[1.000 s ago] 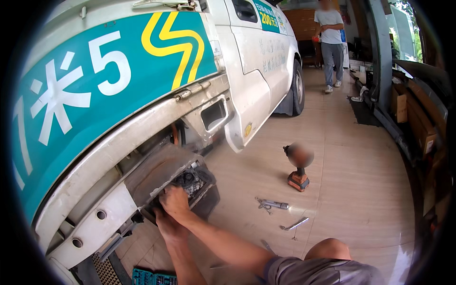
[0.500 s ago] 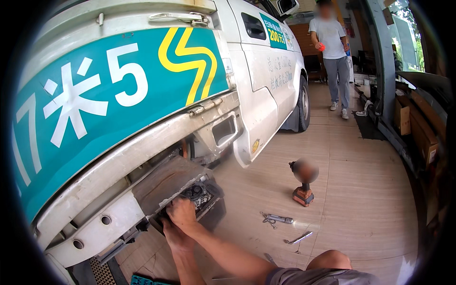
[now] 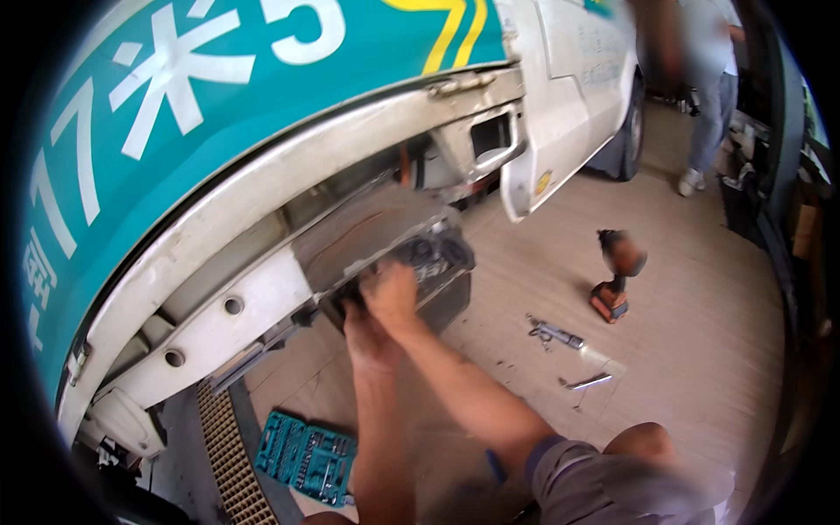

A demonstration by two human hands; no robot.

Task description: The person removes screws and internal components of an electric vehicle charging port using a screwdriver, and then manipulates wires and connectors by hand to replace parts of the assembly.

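Working Position and Surroundings

On my head feed, the left hand (image 3: 369, 341) takes the lower station, against the near side of an open dark housing (image 3: 448, 304). The right hand (image 3: 394, 293) sits just above it, fingers bent at the housing's open side. I cannot tell whether the fingertips of either hand are apart, together or clamped on a part; blur and the housing edge conceal them. The housing is located low on the side of a white truck (image 3: 394, 48), under a rusty plate (image 3: 372, 229), at the right end of a pierced white beam (image 3: 206, 328).

On the floor (image 3: 534, 262) I observe an open teal tool case (image 3: 296, 442) beside a tan grating (image 3: 229, 464). A lit flashlight (image 3: 560, 335) and a silver hand tool (image 3: 589, 381) lie right of the hands. Beyond them, a cordless driver (image 3: 618, 280) stands upright. Farther off: a truck wheel (image 3: 635, 131) and a standing person (image 3: 716, 109).
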